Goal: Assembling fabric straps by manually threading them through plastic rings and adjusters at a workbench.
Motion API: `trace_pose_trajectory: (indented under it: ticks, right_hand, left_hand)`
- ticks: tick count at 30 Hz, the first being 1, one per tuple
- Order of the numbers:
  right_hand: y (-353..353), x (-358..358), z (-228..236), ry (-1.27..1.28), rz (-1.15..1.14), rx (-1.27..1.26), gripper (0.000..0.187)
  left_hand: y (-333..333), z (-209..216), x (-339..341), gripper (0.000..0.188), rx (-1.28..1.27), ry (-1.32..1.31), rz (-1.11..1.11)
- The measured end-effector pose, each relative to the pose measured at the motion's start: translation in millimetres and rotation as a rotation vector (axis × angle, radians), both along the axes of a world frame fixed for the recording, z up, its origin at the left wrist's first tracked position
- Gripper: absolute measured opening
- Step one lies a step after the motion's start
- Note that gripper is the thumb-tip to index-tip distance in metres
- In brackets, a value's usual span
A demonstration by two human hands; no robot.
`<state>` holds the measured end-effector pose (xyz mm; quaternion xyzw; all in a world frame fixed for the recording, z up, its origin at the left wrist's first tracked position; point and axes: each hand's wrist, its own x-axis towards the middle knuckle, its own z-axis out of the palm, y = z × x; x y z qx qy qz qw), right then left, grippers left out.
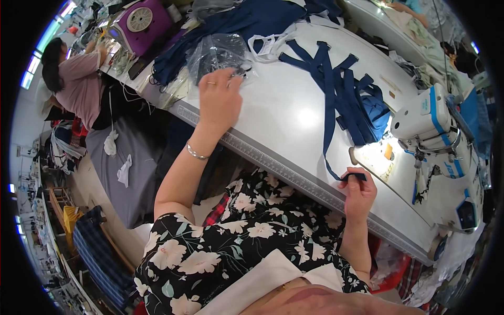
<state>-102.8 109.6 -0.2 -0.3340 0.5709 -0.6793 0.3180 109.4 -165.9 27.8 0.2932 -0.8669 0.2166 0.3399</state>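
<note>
Plastic bag [218, 50] with dark pieces [241, 71] lies far left of the sewing machine [428, 118]; left hand [220, 97] curls there, grip unclear. Nearer the machine, right hand [360, 193] pinches a blue strap [328, 126] beside the ruler edge [283, 169]; bare tabletop [273, 110] between.

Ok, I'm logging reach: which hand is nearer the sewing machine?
Right. The right hand, pinching a blue strap, is left of and below the sewing machine in the picture; the left hand is farther left, over the clear bag.
</note>
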Motion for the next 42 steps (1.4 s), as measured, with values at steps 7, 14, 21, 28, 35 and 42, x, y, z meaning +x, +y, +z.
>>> trace_pose_trajectory:
  ticks: [7,14,21,28,35,42]
  right_hand:
    - [-2.7,0.7,-2.2,0.004,0.007,-0.004,0.013]
    - [2.0,4.0,-4.3,-0.039,-0.066,0.019,0.013]
    - [3.3,4.7,-1.2,-0.03,-0.039,0.003,0.013]
    - [2.8,3.7,-3.6,-0.022,-0.042,-0.007,0.013]
    - [3.0,1.8,-7.9,-0.032,-0.032,-0.005,0.013]
    - [3.4,4.3,-5.2,-0.001,-0.017,0.014,0.013]
  left_hand:
    - [-19.7,-6.5,-24.7,0.02,0.172,-0.289,-0.104]
    - [-47.5,-15.7,-26.2,0.008,0.252,-0.379,0.331]
    - [-54.1,19.2,-11.4,0.015,0.154,-0.692,0.503]
    - [-67.3,15.4,13.0,0.037,0.151,-0.534,0.521]
    - [-142.4,11.9,5.2,0.052,0.668,-0.48,0.499]
    - [-162.5,39.5,-4.4,0.073,0.942,-0.494,0.609]
